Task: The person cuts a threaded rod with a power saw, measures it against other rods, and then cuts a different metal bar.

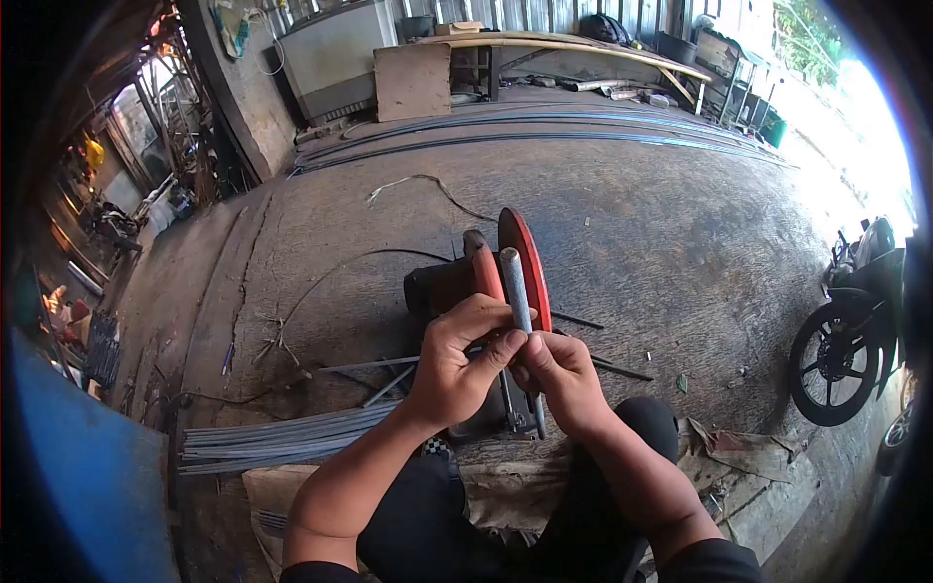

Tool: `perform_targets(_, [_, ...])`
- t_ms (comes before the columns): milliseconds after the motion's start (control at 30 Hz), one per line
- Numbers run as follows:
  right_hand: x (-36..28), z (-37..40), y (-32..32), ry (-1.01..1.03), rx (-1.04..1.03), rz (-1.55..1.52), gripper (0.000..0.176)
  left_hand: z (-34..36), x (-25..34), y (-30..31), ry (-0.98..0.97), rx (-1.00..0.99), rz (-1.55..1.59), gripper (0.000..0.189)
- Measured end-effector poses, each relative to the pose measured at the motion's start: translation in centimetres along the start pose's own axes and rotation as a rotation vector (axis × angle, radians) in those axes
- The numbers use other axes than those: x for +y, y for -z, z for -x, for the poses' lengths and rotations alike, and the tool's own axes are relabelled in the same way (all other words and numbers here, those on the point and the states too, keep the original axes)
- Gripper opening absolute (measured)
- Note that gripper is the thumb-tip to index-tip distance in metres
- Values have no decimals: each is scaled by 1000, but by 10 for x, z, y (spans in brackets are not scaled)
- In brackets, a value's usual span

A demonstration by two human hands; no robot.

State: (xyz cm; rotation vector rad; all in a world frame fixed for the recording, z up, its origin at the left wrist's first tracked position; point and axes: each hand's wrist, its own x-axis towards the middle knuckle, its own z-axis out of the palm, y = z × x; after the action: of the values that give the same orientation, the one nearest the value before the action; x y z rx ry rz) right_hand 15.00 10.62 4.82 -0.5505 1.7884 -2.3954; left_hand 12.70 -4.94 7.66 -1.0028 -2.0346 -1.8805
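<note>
A grey metal rod [518, 291] stands nearly upright in front of me, its round end at the top. My left hand [465, 355] is closed around its middle, with thumb and fingers pinching it. Just beside it, my right hand [566, 377] grips the rod a little lower, thumb against the metal. Right behind the hands is a cut-off saw [484, 267] with a red guard and a large red-edged disc [525, 257]. My hands hide part of the saw and its base.
A bundle of grey rods [282, 442] lies on the floor at left. Long bars [525, 121] stretch across the back, before a wooden bench [573, 44]. A motorcycle wheel [831, 364] stands at right, a blue panel [87, 466] at lower left. A cable [340, 257] runs to the saw.
</note>
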Motion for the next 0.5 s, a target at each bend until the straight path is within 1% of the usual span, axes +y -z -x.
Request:
perform_targets(67, [4, 1, -1, 18, 10, -21, 40, 0, 0, 0, -13, 7, 4, 17])
perform_targets(133, [7, 1, -1, -6, 27, 10, 40, -1, 8, 1, 12, 211, 80, 23])
perform_targets(167, [8, 1, -2, -26, 43, 41, 41, -4, 16, 4, 2, 316, 104, 31])
perform_targets(233, [10, 2, -5, -40, 48, 72, 42, -8, 23, 20, -98, 456, -13, 38])
perform_targets(367, [20, 5, -6, -56, 32, 174, 42, -8, 36, 34, -107, 443, -22, 45])
perform_targets(433, [20, 7, -7, -64, 23, 191, 41, -7, 36, 39, -105, 289, -121, 48])
perform_targets(500, [22, 7, -8, -69, 18, 204, 39, -5, 33, 41, -120, 269, -134, 46])
